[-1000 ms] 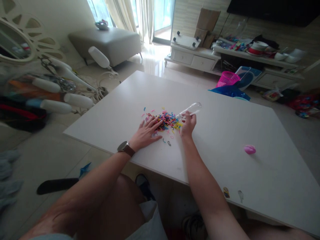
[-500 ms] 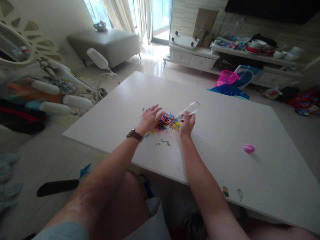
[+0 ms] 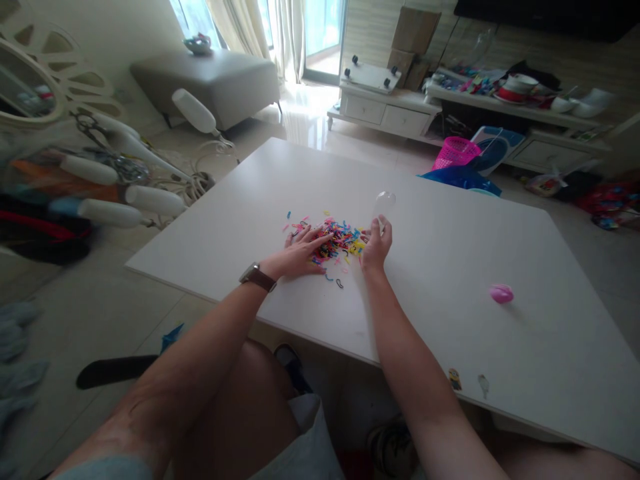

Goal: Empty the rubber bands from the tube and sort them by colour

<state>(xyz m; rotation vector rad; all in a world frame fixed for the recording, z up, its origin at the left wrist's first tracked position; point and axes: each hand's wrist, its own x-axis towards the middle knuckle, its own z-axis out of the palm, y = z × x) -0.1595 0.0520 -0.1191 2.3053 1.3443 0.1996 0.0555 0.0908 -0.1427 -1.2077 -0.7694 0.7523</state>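
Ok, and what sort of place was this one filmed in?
Most likely a living room in a home: there is a large dark screen on the wall, a white drawer cabinet and long pale curtains.

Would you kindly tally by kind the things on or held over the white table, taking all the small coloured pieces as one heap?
Heap of small coloured pieces: 1
Clear container, in the right hand: 1
Pink object: 1
Flat sticker-like shapes: 2
Total: 5

Brown-strapped watch (image 3: pixel 257 276), grey sleeve (image 3: pixel 107 468), pale grey shorts (image 3: pixel 311 443)
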